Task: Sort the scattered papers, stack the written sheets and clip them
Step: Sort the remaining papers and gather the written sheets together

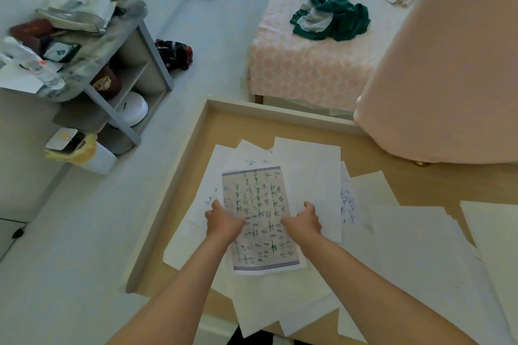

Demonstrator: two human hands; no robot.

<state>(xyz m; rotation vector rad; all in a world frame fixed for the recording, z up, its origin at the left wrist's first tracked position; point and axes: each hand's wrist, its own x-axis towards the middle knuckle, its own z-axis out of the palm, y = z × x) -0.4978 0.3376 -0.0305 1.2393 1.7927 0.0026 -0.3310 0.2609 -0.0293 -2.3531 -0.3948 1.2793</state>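
Note:
A written sheet (259,213) with a patterned border and columns of green and blue script lies on top of a loose pile on the wooden table (322,131). My left hand (224,220) grips its left edge and my right hand (304,220) holds its right edge together with a blank sheet (311,176) beneath. More sheets with blue handwriting (347,204) peek out to the right and at the top of the pile. Blank white sheets (420,255) spread over the right and near parts of the table. No clip is visible.
A pink cloth-covered object (448,78) overhangs the table's far right corner. Beyond stands a bed (308,64) with green clothing. A grey shelf unit (131,64) with clutter and a small bin (84,151) stand on the floor to the left.

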